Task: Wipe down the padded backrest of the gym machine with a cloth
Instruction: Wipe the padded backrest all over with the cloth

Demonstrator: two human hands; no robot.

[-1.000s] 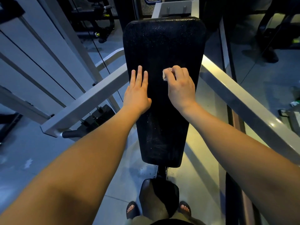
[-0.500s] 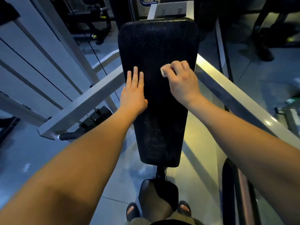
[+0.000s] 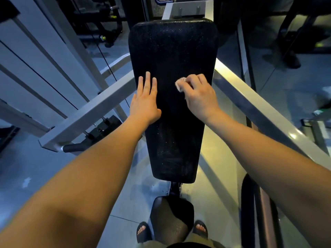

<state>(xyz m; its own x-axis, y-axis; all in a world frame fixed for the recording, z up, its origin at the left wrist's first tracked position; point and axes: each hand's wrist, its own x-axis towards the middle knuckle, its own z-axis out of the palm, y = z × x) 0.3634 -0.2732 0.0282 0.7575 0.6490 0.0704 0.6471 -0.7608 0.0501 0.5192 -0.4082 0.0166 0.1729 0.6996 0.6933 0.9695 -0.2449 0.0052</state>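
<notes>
Gym floor, dim, grey tiles; black backrest (image 3: 172,56) upright at centre, pale frame bars (image 3: 86,115) either side. Right hand (image 3: 200,97) on right half of pad, fingers curled tight around small pale cloth (image 3: 179,84), wad poking out past knuckles, pressed to vinyl. Left hand (image 3: 146,101) flat on left edge, fingers straight and together, holding nothing, bracing. Since a second ago: cloth shifted only slightly rightward across mid pad, left hand unmoved. Probably mid-stroke, middle band in progress; specks visible on lower pad, upper part likely unwiped too. Seat (image 3: 172,217) below, sandalled feet (image 3: 143,230) flanking it. Right bar (image 3: 259,108) close to forearm, could cramp wide strokes.
</notes>
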